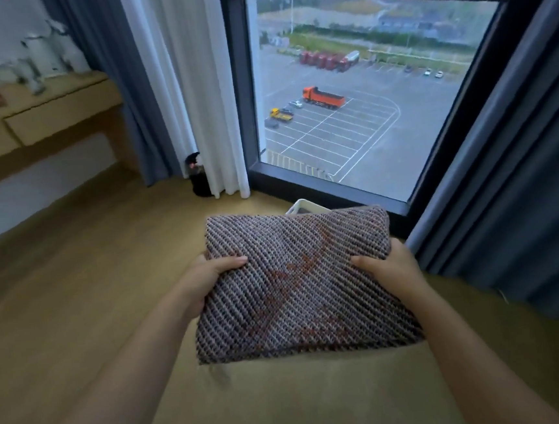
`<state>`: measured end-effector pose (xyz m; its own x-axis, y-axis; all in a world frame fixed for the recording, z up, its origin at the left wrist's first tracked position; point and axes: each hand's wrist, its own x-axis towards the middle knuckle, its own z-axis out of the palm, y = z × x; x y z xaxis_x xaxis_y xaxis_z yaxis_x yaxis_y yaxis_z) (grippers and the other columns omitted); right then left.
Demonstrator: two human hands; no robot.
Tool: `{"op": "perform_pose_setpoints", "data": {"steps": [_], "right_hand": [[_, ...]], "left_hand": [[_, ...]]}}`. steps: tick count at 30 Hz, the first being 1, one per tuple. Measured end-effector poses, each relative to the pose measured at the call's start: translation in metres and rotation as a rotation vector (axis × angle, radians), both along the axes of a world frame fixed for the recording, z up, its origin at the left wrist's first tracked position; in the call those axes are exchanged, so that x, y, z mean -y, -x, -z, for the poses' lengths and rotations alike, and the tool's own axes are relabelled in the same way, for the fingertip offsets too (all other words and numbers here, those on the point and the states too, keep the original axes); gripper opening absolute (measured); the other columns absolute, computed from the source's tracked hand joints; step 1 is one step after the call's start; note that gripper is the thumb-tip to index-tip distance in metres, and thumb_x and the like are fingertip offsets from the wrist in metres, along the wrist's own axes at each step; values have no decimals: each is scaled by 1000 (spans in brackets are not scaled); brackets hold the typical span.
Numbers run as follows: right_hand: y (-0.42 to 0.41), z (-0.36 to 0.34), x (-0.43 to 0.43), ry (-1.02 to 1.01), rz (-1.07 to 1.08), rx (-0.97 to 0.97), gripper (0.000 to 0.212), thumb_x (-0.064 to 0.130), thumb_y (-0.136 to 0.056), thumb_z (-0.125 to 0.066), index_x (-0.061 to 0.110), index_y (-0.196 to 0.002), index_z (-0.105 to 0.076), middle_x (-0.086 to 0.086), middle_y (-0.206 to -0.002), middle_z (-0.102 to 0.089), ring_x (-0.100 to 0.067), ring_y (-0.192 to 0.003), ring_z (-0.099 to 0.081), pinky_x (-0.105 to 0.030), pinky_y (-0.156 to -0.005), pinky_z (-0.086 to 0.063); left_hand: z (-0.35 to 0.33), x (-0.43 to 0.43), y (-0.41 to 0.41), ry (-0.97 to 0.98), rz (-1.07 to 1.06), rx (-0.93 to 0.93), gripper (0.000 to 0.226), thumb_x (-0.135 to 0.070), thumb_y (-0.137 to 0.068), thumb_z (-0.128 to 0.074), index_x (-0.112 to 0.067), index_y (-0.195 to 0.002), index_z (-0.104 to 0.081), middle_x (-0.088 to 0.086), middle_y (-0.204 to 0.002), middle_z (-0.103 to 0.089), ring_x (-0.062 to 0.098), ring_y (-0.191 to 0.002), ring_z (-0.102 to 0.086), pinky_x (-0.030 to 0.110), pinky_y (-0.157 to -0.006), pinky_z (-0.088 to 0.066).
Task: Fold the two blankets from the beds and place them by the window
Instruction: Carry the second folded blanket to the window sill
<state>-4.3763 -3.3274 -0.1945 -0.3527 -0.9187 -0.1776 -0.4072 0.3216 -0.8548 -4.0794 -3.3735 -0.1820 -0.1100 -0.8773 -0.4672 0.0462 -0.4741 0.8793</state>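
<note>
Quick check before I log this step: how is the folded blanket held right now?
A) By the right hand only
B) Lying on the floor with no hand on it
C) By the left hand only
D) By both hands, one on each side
D: the left hand grips one side edge of the folded blanket and the right hand grips the opposite edge, each with its thumb on top.

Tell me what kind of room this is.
Likely a bedroom or hotel room on a high floor: a big window overlooking a car park, floor-length curtains, and a folded blanket.
</note>
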Motion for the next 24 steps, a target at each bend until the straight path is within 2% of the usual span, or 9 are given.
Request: {"op": "perform_pose_setpoints", "data": {"steps": [4, 10, 17, 18, 21, 24], "right_hand": [[15, 5, 38, -33, 150, 59, 59, 37, -70, -75, 19, -120, -50, -1, -114, -62, -24, -103, -60, -48, -92, -49], [67, 24, 126, -35, 307, 107, 53, 28, -74, -75, 14, -118, -49, -6, -115, -61, -24, -100, -59, -40, -87, -49], [132, 40, 247, -105, 382, 90, 63, 33, -74, -74, 14, -126, -44, -7, -123, -57, -28, -108, -56, -43, -93, -47], [139, 43, 263, -119, 391, 82, 63, 34, -75, -73, 14, -127, -43, -7, -123, -57, -28, -108, -55, -43, -93, -47], [154, 56, 307, -152, 411, 75, 57, 34, -78, -69, 16, -126, -44, -6, -121, -57, -28, -107, -56, -43, -92, -48], [168, 78, 354, -174, 455, 86, 55, 31, -79, -68, 15, -126, -45, -7, -120, -58, -27, -106, -56, -43, -92, -48]], "left_hand": [[0, 84, 27, -14, 123, 28, 43, -15, -72, -76, -11, -107, -52, 13, -98, -68, 27, -83, -69, 32, -62, -53], [17, 211, 96, -54, 285, 47, 53, -15, -71, -76, -9, -116, -50, 14, -104, -67, 30, -91, -67, 37, -76, -53], [44, 343, 173, -97, 284, 107, 54, -14, -71, -77, -12, -115, -46, 9, -96, -62, 26, -85, -63, 34, -66, -50], [50, 361, 182, -81, 276, 125, 53, -14, -72, -77, -12, -115, -46, 7, -96, -62, 25, -85, -63, 34, -68, -50], [71, 407, 208, 40, 309, 290, 53, -15, -71, -77, -14, -115, -47, 6, -109, -59, 24, -97, -59, 37, -86, -46], [95, 461, 233, 81, 342, 388, 58, -17, -71, -77, -12, -120, -46, 7, -118, -58, 27, -108, -56, 40, -94, -44]]}}
